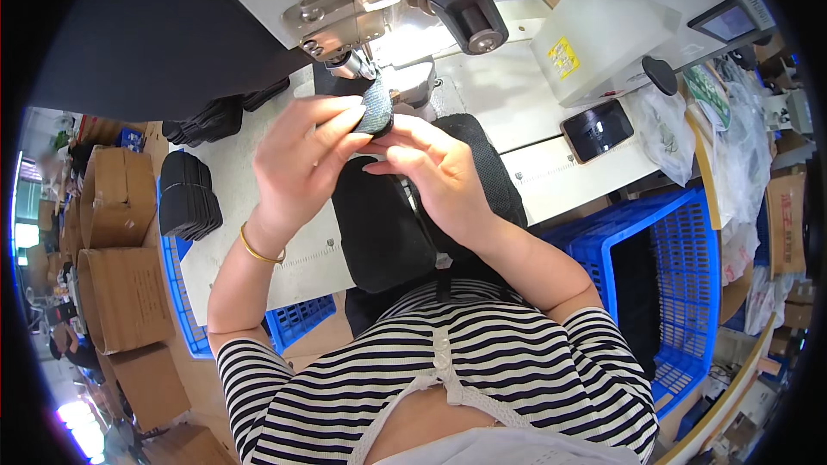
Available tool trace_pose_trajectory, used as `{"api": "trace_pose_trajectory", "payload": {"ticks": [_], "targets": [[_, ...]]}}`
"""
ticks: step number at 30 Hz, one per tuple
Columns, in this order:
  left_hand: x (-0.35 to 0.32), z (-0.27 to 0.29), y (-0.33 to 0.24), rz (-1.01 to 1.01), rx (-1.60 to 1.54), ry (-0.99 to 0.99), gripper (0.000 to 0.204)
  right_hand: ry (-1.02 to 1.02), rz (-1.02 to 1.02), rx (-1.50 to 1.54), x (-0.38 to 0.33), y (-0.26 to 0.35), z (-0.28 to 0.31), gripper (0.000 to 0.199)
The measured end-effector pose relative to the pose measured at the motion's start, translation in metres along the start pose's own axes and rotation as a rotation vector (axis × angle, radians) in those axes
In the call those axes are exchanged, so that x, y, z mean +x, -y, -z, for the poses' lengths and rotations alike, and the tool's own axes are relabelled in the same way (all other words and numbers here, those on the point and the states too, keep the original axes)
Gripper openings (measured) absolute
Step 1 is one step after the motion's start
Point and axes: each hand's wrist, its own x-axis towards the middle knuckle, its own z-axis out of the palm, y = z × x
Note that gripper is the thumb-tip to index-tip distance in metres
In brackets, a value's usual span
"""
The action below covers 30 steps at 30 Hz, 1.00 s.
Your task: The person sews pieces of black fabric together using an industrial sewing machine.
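My left hand (301, 142) and my right hand (441, 174) meet just below the needle area of a sewing machine (345, 30). Between them is a small curved fabric piece (376, 105), grey-green and textured with a dark edge. Fingertips of both hands pinch it, one hand at each side, and its upper end reaches up near the presser foot. Beneath my hands lies a rounded black fabric piece (379, 228) at the table's front edge. A dark mesh-textured piece (491, 174) lies beside it, partly under my right hand.
Stacked black pieces (187, 194) lie left on the white table (293, 267), with more black pieces (207, 120) behind. At right are a phone (597, 131), plastic bags (672, 133) and a blue crate (689, 267) holding dark material. Cardboard boxes (122, 198) stand far left.
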Motion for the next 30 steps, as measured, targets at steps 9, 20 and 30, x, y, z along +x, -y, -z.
{"api": "trace_pose_trajectory", "payload": {"ticks": [9,20,30], "targets": [[-0.005,-0.005,-0.014,-0.233,0.363,-0.012,0.042,0.028,0.045,0.003,-0.007,-0.007,-0.014,0.041],[0.002,-0.006,-0.002,-0.237,0.380,-0.005,0.040,-0.015,0.086,0.071,0.007,-0.014,-0.019,0.043],[0.010,-0.013,0.005,-0.226,0.415,-0.046,0.034,-0.011,0.083,0.104,0.012,-0.015,-0.026,0.057]]}}
